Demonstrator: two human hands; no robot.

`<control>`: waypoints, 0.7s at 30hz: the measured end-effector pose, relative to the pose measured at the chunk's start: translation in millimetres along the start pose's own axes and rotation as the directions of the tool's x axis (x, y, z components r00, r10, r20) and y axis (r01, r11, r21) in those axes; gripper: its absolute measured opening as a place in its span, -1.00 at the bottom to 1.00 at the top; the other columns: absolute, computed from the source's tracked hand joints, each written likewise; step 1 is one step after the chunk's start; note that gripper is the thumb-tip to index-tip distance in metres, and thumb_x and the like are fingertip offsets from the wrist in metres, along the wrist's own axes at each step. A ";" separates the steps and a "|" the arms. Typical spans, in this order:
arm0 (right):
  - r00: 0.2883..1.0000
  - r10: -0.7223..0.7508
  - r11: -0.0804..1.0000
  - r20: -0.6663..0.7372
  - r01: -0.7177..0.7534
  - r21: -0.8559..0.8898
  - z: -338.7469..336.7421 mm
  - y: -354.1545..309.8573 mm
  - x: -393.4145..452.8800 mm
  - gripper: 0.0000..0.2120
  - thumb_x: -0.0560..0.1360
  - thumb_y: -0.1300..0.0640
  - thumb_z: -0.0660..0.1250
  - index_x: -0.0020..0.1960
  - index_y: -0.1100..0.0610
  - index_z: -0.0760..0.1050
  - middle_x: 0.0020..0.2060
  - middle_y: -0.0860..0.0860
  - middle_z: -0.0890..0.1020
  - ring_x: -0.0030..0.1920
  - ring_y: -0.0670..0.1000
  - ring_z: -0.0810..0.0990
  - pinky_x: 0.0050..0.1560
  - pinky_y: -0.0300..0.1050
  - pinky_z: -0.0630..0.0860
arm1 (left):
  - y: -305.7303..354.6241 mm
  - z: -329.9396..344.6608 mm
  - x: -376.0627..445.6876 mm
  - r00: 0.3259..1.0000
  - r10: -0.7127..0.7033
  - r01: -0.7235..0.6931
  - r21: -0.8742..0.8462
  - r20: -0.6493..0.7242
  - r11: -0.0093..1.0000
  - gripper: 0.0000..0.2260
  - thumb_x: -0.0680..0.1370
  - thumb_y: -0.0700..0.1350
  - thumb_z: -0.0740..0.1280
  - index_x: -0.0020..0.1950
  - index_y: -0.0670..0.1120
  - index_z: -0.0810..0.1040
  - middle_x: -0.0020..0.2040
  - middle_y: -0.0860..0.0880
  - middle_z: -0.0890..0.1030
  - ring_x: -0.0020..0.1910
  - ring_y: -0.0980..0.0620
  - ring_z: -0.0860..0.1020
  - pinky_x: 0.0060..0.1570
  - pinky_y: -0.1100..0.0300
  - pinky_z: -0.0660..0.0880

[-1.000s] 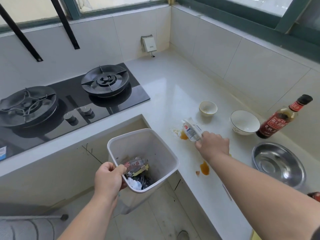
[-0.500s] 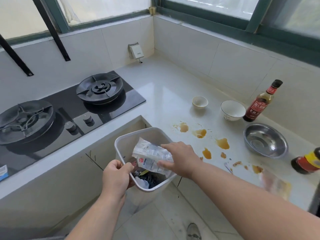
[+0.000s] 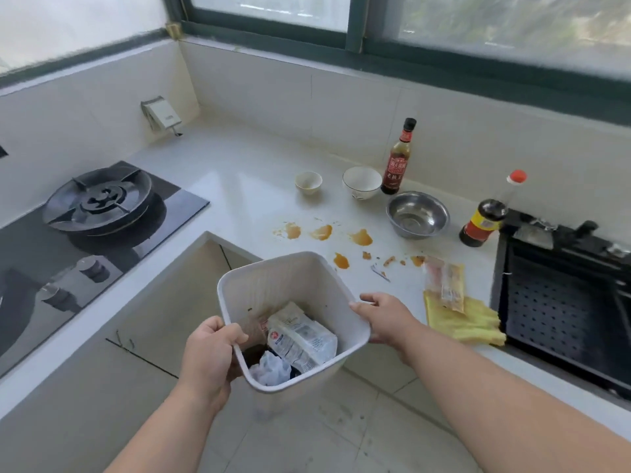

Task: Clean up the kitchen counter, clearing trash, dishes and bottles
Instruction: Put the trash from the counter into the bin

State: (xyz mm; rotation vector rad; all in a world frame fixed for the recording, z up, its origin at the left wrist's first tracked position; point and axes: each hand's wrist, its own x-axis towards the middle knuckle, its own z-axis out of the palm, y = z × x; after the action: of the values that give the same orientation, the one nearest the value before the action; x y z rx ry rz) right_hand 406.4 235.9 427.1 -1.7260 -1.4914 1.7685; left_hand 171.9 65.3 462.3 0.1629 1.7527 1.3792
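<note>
I hold a white plastic bin (image 3: 273, 278) in front of the counter's inner corner. My left hand (image 3: 210, 353) grips its near left rim, thumb inside. My right hand (image 3: 382, 317) grips the right rim. Inside lie a white wrapper (image 3: 300, 339), crumpled tissue (image 3: 269, 368) and dark trash. On the white counter (image 3: 239, 186) stand a small cup (image 3: 308, 182), a white bowl (image 3: 362, 182), a steel bowl (image 3: 417, 214), a brown sauce bottle (image 3: 397, 158) and a red-capped dark bottle (image 3: 486, 216). A clear packet (image 3: 445, 285) lies on a yellow cloth (image 3: 461, 319). Orange sauce stains (image 3: 321, 232) dot the counter.
A black gas hob (image 3: 99, 203) with knobs sits at the left. A black sink with a perforated rack (image 3: 560, 308) is at the right. A wall socket (image 3: 160, 114) is in the back corner. Windows run above the tiled wall. Tiled floor lies below the bin.
My right hand dropped the white wrapper into the bin and moved to grip the bin's right rim. The view has turned right, showing the sink, the cloth and the packet.
</note>
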 end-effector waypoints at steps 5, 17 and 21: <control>0.998 0.042 0.951 0.041 -0.053 0.305 -42.7 28.4 -44.1 -0.72 0.61 0.15 0.45 0.30 0.13 0.59 0.05 0.10 0.79 0.01 0.14 0.78 0.00 0.09 0.73 | -12.6 23.6 -18.0 0.985 -0.019 0.010 0.055 0.169 0.998 -0.73 0.31 -0.35 0.31 -0.04 -0.12 0.45 -0.18 -0.17 0.42 -0.28 -0.11 0.37 -0.30 0.10 0.29; 0.981 0.127 0.931 -0.149 -0.067 0.358 -168.1 149.6 -169.0 -0.77 0.69 0.28 0.24 0.21 0.09 0.62 0.01 0.15 0.75 -0.08 0.18 0.73 -0.22 -0.06 0.64 | -98.1 145.5 -102.0 0.945 -0.060 -0.057 0.344 0.321 0.937 -0.80 0.51 -0.21 0.42 -0.20 -0.08 0.41 -0.22 -0.13 0.45 -0.30 -0.09 0.40 -0.38 0.13 0.32; 0.947 0.202 0.929 -0.248 -0.105 0.355 -204.0 190.7 -205.7 -0.80 0.64 0.26 0.25 0.13 0.08 0.62 0.07 0.18 0.73 0.04 0.22 0.70 0.04 0.08 0.65 | -128.2 187.3 -127.6 0.916 -0.102 -0.100 0.466 0.388 0.879 -0.80 0.62 -0.08 0.42 -0.07 -0.11 0.44 -0.24 -0.16 0.48 -0.33 -0.08 0.46 -0.35 0.14 0.41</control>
State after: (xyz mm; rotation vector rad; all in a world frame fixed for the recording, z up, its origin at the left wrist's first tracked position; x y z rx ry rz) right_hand 720.9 91.0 447.8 -1.8546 -0.8960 1.6456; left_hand 429.1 79.0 423.7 0.6713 1.6960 0.8042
